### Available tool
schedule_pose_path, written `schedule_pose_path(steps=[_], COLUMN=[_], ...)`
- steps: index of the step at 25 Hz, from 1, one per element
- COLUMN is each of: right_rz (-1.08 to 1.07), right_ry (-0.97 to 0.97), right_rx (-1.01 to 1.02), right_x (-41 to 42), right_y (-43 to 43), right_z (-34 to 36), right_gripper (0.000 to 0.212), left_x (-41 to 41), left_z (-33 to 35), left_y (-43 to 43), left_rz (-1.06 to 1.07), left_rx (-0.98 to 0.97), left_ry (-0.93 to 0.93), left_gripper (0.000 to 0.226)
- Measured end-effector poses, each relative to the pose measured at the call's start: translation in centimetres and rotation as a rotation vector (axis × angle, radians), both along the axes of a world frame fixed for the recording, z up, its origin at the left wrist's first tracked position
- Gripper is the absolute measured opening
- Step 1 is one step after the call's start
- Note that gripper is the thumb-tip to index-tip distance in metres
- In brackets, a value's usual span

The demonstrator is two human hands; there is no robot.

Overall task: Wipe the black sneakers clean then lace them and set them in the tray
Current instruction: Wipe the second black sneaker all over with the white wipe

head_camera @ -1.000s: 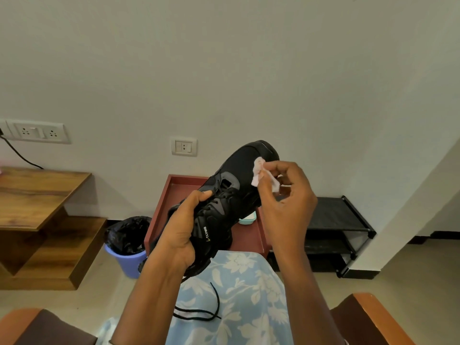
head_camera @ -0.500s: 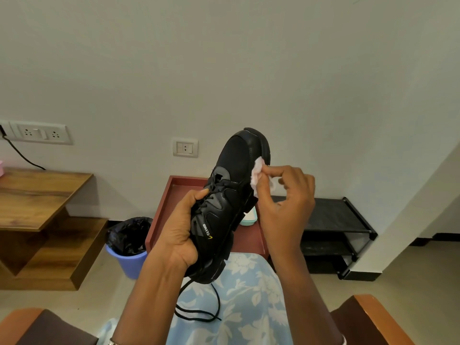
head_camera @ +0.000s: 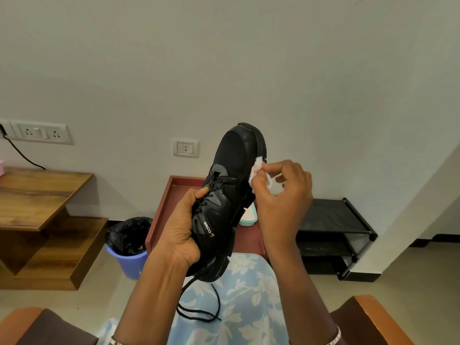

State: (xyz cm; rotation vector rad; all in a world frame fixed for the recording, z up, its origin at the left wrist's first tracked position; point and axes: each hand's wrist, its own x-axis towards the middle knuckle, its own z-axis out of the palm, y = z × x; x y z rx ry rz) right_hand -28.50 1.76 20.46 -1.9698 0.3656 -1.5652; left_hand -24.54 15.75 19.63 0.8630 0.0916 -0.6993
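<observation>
Sneaker held up, wipe pressed to its side.
The left hand (head_camera: 183, 227) gripped the black sneaker (head_camera: 231, 170) round its laced middle, fingers curled, toe pointing to 12 o'clock. The right hand (head_camera: 281, 202), at the shoe's 3 o'clock, pinched a white wipe (head_camera: 256, 168) between thumb and fingertips against the shoe's edge near the toe. A loose lace (head_camera: 199, 312) hung at 6 o'clock. The red tray (head_camera: 174, 192) lay behind the shoe, with a bin (head_camera: 129, 247) at its 9 o'clock.
</observation>
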Motion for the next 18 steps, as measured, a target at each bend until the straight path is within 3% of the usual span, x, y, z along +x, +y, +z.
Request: schedule_pose_path(steps=[9, 18], right_rz=[0.118, 0.087], right_ry=[0.024, 0.012], right_rx=[0.063, 0.067], right_x=[-1.4, -1.4], right_y=[2.7, 0.8], right_z=[-5.3, 1.7], right_gripper=[0.016, 0.013], left_x=[0.1, -0.4], left_z=[0.0, -0.7], left_y=[0.2, -0.4], left_rz=[0.018, 0.011], left_rx=[-0.044, 0.009], left_ry=[-0.005, 0.019], left_gripper=[0.032, 0.025])
